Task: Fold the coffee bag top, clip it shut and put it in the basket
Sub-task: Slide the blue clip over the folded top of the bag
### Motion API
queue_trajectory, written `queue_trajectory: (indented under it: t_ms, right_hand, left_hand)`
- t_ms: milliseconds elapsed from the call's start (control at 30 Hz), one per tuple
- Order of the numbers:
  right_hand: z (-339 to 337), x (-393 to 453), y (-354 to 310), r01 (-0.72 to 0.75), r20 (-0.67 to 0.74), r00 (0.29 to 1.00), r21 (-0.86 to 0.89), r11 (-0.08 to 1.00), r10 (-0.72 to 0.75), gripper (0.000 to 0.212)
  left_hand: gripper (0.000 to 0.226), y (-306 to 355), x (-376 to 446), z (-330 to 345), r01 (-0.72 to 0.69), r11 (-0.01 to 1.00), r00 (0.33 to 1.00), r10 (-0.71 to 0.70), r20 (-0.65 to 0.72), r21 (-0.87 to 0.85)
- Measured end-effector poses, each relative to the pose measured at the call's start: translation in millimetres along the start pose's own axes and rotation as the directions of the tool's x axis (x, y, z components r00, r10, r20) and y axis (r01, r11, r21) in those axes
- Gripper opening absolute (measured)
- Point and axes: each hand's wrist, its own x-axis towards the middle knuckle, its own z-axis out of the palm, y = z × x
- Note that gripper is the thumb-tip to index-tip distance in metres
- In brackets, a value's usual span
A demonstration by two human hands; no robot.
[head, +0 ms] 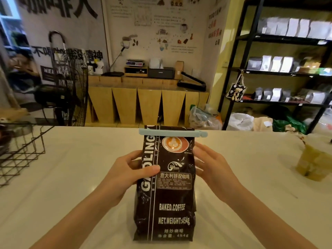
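A dark brown coffee bag (168, 194) stands upright on the white counter (71, 177), front label facing me. A pale blue clip (172, 132) is clamped straight across its folded top. My left hand (129, 169) grips the bag's left side, thumb lying across the front. My right hand (210, 162) presses flat against the bag's right side with fingers stretched out. A black wire basket (21, 150) sits at the counter's left edge, well apart from the bag.
A plastic cup of greenish drink (314, 159) stands on the counter at the far right. Beyond the counter are a floor fan (71, 87), a wooden bench with equipment, and black shelves (287, 72) holding bags.
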Motion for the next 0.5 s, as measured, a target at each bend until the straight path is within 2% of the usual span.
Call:
queue_trajectory:
  t_ms: [67,167,267,400,500]
  right_hand:
    - [5,-13,7,-0.040,0.088,0.995,-0.110,0.993,0.050,0.070]
    - [15,-19,7,-0.022,0.135,0.990,-0.197,0.980,0.049,0.062]
    - [26,-8,-3,0.026,0.166,0.986,-0.198,0.980,0.008,0.050]
    - [63,10,-23,0.103,0.279,0.959,-0.181,0.978,-0.050,0.043]
    - [103,21,-32,0.164,0.344,0.933,-0.161,0.973,-0.100,0.043]
  left_hand:
    - [0.065,0,-3,1,-0.017,1.000,0.999,0.017,-0.039,0.002]
    - [0.065,2,-8,3,-0.021,1.000,0.994,0.022,-0.105,0.003]
    - [0.064,13,-14,-5,-0.047,0.999,0.981,0.048,-0.189,0.013]
    - [0.064,37,-32,-34,-0.137,0.990,0.942,0.138,-0.307,0.024]
    - [0.051,54,-49,-65,-0.202,0.979,0.895,0.201,-0.398,0.040]
